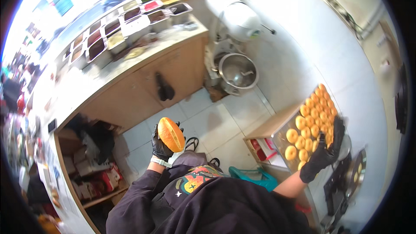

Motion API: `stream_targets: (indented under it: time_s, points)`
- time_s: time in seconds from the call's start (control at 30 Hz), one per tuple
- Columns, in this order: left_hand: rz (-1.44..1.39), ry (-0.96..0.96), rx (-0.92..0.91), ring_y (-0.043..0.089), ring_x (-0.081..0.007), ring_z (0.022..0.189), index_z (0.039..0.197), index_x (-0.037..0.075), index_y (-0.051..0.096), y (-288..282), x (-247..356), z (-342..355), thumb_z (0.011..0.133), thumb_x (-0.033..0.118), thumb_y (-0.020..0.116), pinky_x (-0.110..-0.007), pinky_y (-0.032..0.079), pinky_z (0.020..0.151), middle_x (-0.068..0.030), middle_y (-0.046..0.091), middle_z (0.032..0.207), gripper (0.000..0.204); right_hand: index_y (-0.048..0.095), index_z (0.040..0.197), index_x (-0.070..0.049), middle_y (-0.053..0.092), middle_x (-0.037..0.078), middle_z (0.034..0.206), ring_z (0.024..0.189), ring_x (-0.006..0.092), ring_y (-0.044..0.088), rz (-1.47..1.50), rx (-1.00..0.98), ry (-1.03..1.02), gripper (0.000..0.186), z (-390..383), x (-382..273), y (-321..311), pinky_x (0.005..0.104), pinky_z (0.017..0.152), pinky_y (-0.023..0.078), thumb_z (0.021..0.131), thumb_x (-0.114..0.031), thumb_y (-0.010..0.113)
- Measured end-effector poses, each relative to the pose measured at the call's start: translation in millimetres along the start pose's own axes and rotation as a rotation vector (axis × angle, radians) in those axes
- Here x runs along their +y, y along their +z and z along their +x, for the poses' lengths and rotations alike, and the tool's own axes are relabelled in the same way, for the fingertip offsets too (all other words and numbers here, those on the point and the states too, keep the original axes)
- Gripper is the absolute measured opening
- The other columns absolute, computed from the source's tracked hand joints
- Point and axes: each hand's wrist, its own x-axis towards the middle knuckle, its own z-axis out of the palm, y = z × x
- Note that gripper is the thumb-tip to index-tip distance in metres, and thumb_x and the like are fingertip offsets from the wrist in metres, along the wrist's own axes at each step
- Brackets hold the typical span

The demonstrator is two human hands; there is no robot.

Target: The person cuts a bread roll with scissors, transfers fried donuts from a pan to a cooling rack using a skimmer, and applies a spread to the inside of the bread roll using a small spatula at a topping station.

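My left hand, in a black glove, is closed around an oval golden bread roll with a pale lengthwise slit on top. It is held up in front of my body, above the floor. Off to the right, my gloved right hand reaches over a metal tray covered with rows of round golden doughnuts. Its fingers are spread at the near right side of the rows, with some doughnuts showing between them. Whether the fingertips touch any doughnut cannot be made out.
A counter on the left bears several white tubs of fillings. Behind it stands a white stand mixer with a steel bowl. A teal stool sits by my legs, and a round pan lies right of the tray.
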Motion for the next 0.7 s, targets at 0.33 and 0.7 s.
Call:
stream_targets:
  time_s: [0.33, 0.7]
  points:
    - [-0.152, 0.440, 0.097, 0.052, -0.0372, 0.103, 0.122, 0.009, 0.043, -93.6, 138.1, -110.3, 0.080, 0.052, 0.047, -0.057, 0.040, 0.085, -0.0154, 0.051, 0.117, 0.060, 0.047, 0.117, 0.001, 0.052, 0.022, 0.113, 0.105, 0.0300, 0.051, 0.422, -0.202, -0.173, 0.061, -68.6, -194.1, 251.7, 0.0377, 0.090, 0.040, 0.066, -0.014, 0.076]
    - [-0.079, 1.084, 0.282, 0.050, -0.0322, 0.108, 0.124, 0.010, 0.042, -187.3, 267.1, -233.4, 0.080, 0.051, 0.051, -0.053, 0.039, 0.090, -0.0119, 0.049, 0.123, 0.061, 0.054, 0.114, -0.001, 0.058, 0.017, 0.107, 0.107, 0.0281, 0.051, 0.382, -0.986, 0.480, 0.049, -214.5, -205.1, 592.1, 0.0324, 0.087, 0.041, 0.075, -0.027, 0.065]
